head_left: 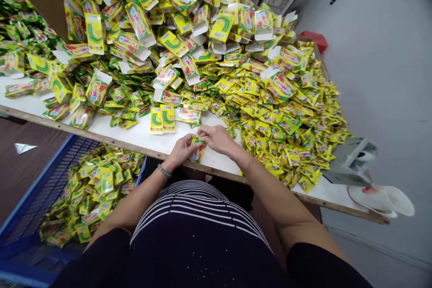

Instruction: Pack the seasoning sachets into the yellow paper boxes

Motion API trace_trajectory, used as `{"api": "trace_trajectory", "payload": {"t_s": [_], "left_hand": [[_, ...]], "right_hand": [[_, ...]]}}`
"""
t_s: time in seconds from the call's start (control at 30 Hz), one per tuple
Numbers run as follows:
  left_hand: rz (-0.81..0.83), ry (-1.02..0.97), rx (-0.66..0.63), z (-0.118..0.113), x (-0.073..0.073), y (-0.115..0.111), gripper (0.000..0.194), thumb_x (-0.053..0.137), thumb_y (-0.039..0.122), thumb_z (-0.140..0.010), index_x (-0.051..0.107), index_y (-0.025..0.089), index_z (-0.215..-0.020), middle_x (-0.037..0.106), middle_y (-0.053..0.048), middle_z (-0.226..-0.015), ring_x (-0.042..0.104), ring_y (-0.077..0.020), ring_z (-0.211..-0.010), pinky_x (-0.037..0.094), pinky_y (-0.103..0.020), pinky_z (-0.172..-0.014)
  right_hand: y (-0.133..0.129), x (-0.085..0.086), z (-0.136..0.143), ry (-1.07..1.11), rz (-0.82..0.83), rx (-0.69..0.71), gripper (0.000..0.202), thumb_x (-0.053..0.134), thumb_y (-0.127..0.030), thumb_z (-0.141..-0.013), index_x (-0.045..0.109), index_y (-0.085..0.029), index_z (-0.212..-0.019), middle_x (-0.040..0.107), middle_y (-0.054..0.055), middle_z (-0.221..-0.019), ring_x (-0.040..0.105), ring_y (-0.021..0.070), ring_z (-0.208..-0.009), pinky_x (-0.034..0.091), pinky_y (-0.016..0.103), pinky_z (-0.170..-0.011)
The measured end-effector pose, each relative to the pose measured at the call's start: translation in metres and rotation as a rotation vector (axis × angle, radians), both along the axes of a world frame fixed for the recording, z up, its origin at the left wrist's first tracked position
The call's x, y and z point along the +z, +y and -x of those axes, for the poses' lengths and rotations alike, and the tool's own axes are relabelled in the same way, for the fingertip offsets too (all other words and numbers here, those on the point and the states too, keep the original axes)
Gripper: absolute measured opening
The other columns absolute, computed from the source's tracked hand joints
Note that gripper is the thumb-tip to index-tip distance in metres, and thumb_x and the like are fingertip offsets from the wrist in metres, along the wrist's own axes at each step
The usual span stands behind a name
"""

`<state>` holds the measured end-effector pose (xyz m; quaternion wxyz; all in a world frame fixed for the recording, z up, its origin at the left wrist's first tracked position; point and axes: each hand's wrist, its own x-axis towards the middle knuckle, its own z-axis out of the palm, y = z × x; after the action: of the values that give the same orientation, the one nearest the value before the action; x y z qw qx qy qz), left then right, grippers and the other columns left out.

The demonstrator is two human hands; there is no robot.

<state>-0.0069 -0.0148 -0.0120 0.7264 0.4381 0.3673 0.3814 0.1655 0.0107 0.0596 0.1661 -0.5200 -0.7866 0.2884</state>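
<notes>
Nearest us, just inside the wooden edge of the white counter (pixel 135 138), our small carton (pixel 198 155) lies between our hands, its long axis running away from our body and leaning slightly right at the far end. Our left hand (pixel 184 149) has its grip clamped on the carton's left side, thumb across the printed face. Our right hand (pixel 218 138) is the nearer to the far end, fingers bent over it; we cannot tell whether that grip is closed on anything. The carton looks like thin, glossy card, stiff and flat-faced.

Just beyond, two flat yellow-green cartons (pixel 168 118) lie side by side. Farther right spreads a bank of crinkled, shiny sachets (pixel 270 128); behind, box-shaped cartons with white open flaps (pixel 138 20) heap up loosely.
</notes>
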Motion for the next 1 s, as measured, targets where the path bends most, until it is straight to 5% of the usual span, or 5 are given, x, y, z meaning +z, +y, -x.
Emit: {"api": "trace_trajectory", "payload": {"t_s": [0.4,0.5,0.67,0.83,1.0], "left_hand": [[-0.209,0.227,-0.101,0.018,0.008,0.006,0.045,0.070,0.043,-0.081,0.065,0.014,-0.114,0.074,-0.009,-0.108,0.068,-0.0244,-0.100,0.052,-0.036,-0.091],[-0.155,0.167,-0.023,0.017,0.007,0.003,0.049,0.071,0.044,-0.080,0.055,0.016,-0.117,0.075,-0.008,-0.099,0.070,-0.0211,-0.092,0.054,-0.033,-0.085],[-0.155,0.184,0.090,0.018,0.004,-0.006,0.056,0.071,0.042,-0.081,0.038,0.023,-0.121,0.075,-0.005,-0.094,0.071,-0.0180,-0.084,0.054,-0.028,-0.074],[-0.351,0.380,0.115,0.017,0.002,-0.010,0.040,0.066,0.041,-0.086,0.051,0.022,-0.117,0.071,0.000,-0.086,0.066,-0.0136,-0.076,0.048,-0.023,-0.071],[-0.527,0.580,0.078,0.014,0.006,-0.006,0.021,0.060,0.037,-0.090,0.064,0.020,-0.101,0.058,0.004,-0.071,0.051,-0.0101,-0.064,0.039,-0.022,-0.063]], "right_hand": [[0.018,0.016,0.007,-0.234,0.165,0.332,0.028,0.055,-0.010,-0.085,0.057,-0.020,-0.110,0.071,0.005,-0.089,0.061,0.0186,-0.076,0.039,0.025,-0.064],[0.003,0.010,0.004,-0.095,0.040,0.212,0.033,0.054,-0.009,-0.086,0.058,-0.021,-0.117,0.073,0.006,-0.097,0.064,0.0198,-0.083,0.046,0.029,-0.072],[-0.034,-0.030,-0.005,0.368,-0.280,-0.343,0.016,0.062,-0.028,-0.089,0.070,-0.021,-0.100,0.071,0.009,-0.107,0.065,0.0223,-0.101,0.052,0.034,-0.086],[-0.050,-0.068,0.002,0.550,-0.101,-0.342,0.025,0.061,-0.037,-0.089,0.073,-0.023,-0.106,0.072,0.007,-0.109,0.068,0.0193,-0.091,0.055,0.032,-0.081],[-0.041,-0.067,-0.003,0.316,-0.203,-0.191,0.022,0.055,-0.031,-0.094,0.074,-0.022,-0.087,0.069,0.006,-0.083,0.063,0.0186,-0.080,0.052,0.032,-0.077]]}}
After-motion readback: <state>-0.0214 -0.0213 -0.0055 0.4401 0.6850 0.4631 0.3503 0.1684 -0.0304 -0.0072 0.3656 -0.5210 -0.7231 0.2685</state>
